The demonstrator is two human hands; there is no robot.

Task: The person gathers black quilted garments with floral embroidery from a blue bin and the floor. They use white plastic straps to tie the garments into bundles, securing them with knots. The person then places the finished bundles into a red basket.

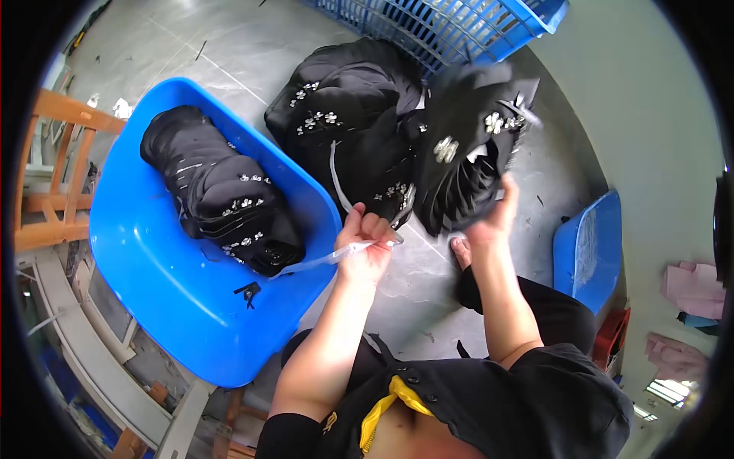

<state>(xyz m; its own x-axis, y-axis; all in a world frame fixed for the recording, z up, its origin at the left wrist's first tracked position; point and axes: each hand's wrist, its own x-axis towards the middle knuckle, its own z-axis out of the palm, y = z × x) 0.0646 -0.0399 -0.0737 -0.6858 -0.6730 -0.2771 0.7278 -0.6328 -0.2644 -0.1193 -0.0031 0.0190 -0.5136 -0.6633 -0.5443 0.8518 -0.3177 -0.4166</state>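
My left hand [367, 246] is closed around a pale translucent strip [312, 262], whose loose end trails over the blue tub's rim. Something small and greyish pokes out past its fingers; I cannot make out what. My right hand [493, 216] grips the lower edge of a stack of black fabric pieces [451, 180], fanned in layers and trimmed with shiny silver flower ornaments. Part of that stack is smeared by motion. Between it and the tub, a large heap of similar black fabric pieces [344, 84] lies on the floor, another pale strip [336, 174] across it.
At left stands a blue tub [153, 306] holding a rolled black fabric bundle [222, 183] and a black scrap [247, 293]. A blue slatted crate [451, 30] is at the top. A smaller blue bin [592, 249] sits by the right wall; a wooden frame [57, 203] is far left.
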